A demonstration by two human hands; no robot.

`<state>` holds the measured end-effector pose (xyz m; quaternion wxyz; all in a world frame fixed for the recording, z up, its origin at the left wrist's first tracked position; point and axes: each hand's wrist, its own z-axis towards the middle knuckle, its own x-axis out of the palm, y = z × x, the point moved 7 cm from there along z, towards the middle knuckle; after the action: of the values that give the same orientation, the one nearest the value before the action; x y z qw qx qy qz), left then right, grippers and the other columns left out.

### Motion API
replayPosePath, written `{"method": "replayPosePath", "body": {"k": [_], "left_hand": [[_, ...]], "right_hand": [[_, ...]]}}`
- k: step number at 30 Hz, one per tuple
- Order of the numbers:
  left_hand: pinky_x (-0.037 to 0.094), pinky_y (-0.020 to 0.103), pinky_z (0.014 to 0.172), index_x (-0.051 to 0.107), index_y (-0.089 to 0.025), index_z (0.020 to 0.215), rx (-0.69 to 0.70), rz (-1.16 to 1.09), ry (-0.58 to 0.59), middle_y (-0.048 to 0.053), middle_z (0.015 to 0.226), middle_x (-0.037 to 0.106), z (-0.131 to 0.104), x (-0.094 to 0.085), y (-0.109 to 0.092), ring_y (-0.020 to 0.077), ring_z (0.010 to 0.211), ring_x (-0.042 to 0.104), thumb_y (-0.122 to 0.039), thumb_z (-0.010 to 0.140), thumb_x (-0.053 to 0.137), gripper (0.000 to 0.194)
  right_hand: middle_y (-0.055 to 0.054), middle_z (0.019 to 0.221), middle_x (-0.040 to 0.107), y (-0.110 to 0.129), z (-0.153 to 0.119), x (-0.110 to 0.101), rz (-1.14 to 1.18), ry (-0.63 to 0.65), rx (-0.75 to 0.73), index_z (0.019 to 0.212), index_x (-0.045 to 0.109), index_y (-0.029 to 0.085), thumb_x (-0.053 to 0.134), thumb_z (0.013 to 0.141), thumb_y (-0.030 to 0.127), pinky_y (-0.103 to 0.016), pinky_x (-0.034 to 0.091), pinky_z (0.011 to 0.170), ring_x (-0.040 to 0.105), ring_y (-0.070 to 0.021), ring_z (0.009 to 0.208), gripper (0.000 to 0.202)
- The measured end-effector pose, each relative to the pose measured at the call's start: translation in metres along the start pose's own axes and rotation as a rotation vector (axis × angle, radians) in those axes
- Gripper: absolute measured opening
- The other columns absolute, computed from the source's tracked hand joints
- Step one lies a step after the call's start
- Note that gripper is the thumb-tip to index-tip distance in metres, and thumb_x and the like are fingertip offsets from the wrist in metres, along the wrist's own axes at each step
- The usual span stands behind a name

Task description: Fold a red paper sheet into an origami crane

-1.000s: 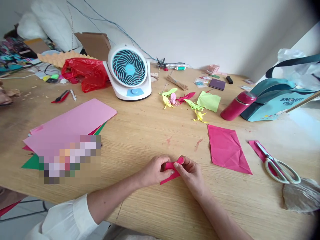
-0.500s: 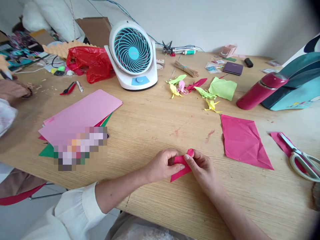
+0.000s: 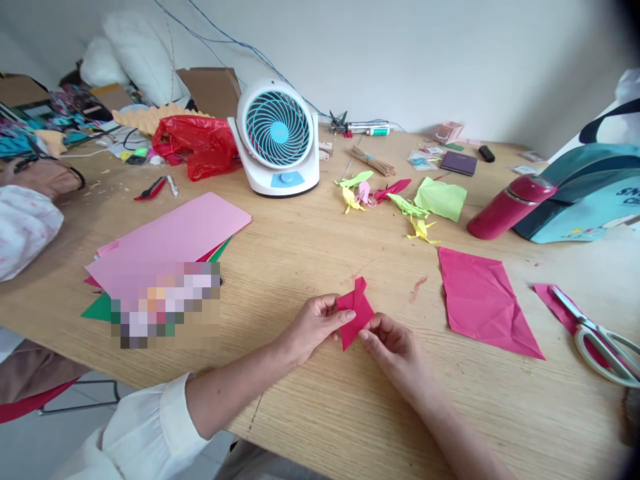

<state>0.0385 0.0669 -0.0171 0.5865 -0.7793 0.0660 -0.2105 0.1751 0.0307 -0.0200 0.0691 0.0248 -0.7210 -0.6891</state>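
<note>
A small piece of folded magenta paper (image 3: 358,317) is held above the table, with a narrow flap sticking up at its top. My left hand (image 3: 320,325) grips its left side, thumb lying across the front. My right hand (image 3: 393,345) pinches the lower right edge between thumb and fingers. To the right lies a larger creased magenta sheet (image 3: 485,303). Beyond my hands sit several folded paper figures, among them a yellow one (image 3: 421,230) and a pink one (image 3: 364,193), beside a crumpled light green sheet (image 3: 441,199).
Scissors (image 3: 595,333) rest on a magenta strip at the right. Behind them stand a tilted magenta flask (image 3: 511,207) and a teal bag (image 3: 595,200). A white fan (image 3: 280,137) is at the back, coloured paper (image 3: 175,243) at the left. Another person's hand (image 3: 47,179) shows at far left.
The folded paper has been turned, and its flap now points up. My right hand has moved from its top down to the lower right edge. The camera view has tilted up slightly.
</note>
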Motion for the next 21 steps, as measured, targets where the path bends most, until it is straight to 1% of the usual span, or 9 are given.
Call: {"method": "replayPosePath", "body": {"k": [2,5,8,10,12,15,18,21], "left_hand": [[0.036,0.020,0.052,0.063,-0.012,0.080,-0.001,-0.008,0.006,-0.001,0.070,0.058,0.001,0.000,0.001,0.0073,0.059,0.046,-0.053,0.073,0.079,0.044],[0.036,0.020,0.050,0.063,-0.012,0.083,-0.005,0.017,0.021,-0.001,0.071,0.058,0.002,0.000,0.004,0.0071,0.058,0.046,-0.053,0.072,0.080,0.046],[0.036,0.020,0.049,0.065,-0.011,0.086,-0.027,0.062,0.058,-0.001,0.071,0.058,0.002,0.001,0.008,0.0069,0.057,0.045,-0.055,0.070,0.081,0.050],[0.036,0.020,0.049,0.065,-0.011,0.085,-0.032,0.084,0.084,-0.001,0.068,0.056,0.002,0.003,0.010,0.0069,0.056,0.044,-0.056,0.071,0.080,0.050],[0.035,0.020,0.048,0.065,-0.011,0.083,-0.028,0.099,0.089,-0.002,0.065,0.054,0.002,0.003,0.011,0.0067,0.055,0.042,-0.057,0.071,0.079,0.050],[0.031,0.020,0.049,0.066,-0.010,0.085,-0.021,0.118,0.078,-0.004,0.063,0.052,0.002,0.002,0.010,0.0061,0.053,0.038,-0.057,0.073,0.078,0.050],[0.033,0.021,0.050,0.067,-0.010,0.088,-0.032,0.131,0.107,-0.002,0.066,0.054,0.002,0.003,0.011,0.0070,0.056,0.041,-0.057,0.075,0.076,0.050],[0.037,0.021,0.051,0.065,-0.011,0.087,-0.048,0.150,0.140,-0.001,0.070,0.056,0.001,0.005,0.012,0.0086,0.060,0.044,-0.058,0.075,0.075,0.050]], "right_hand": [[0.000,0.066,0.058,-0.003,0.000,0.003,-0.013,0.006,-0.004,0.075,0.065,0.020,0.072,0.084,0.051,-0.025,0.040,0.060,0.049,-0.0133,0.061,0.033],[0.002,0.063,0.055,-0.006,0.001,0.001,-0.002,-0.033,-0.002,0.072,0.063,0.020,0.070,0.087,0.051,-0.025,0.037,0.056,0.045,-0.0120,0.058,0.035],[0.001,0.063,0.056,-0.004,0.001,-0.003,0.006,-0.071,-0.015,0.072,0.063,0.020,0.069,0.087,0.050,-0.025,0.039,0.057,0.046,-0.0125,0.058,0.034],[0.002,0.062,0.055,-0.002,0.001,-0.003,0.016,-0.084,-0.037,0.072,0.063,0.021,0.069,0.087,0.049,-0.025,0.040,0.058,0.047,-0.0129,0.058,0.033],[0.002,0.063,0.055,-0.001,0.001,-0.002,0.021,-0.080,-0.052,0.074,0.064,0.021,0.069,0.087,0.049,-0.025,0.040,0.058,0.048,-0.0132,0.059,0.031],[0.000,0.069,0.058,-0.002,-0.001,0.002,0.024,-0.032,-0.052,0.078,0.064,0.021,0.070,0.087,0.047,-0.026,0.041,0.061,0.050,-0.0141,0.063,0.028],[0.000,0.070,0.058,-0.006,-0.002,0.004,0.015,-0.007,-0.042,0.075,0.061,0.021,0.072,0.086,0.047,-0.026,0.041,0.062,0.049,-0.0143,0.065,0.031],[0.002,0.064,0.053,-0.006,-0.002,0.000,0.028,-0.068,-0.048,0.071,0.059,0.021,0.071,0.086,0.048,-0.025,0.039,0.058,0.044,-0.0129,0.059,0.033]]}}
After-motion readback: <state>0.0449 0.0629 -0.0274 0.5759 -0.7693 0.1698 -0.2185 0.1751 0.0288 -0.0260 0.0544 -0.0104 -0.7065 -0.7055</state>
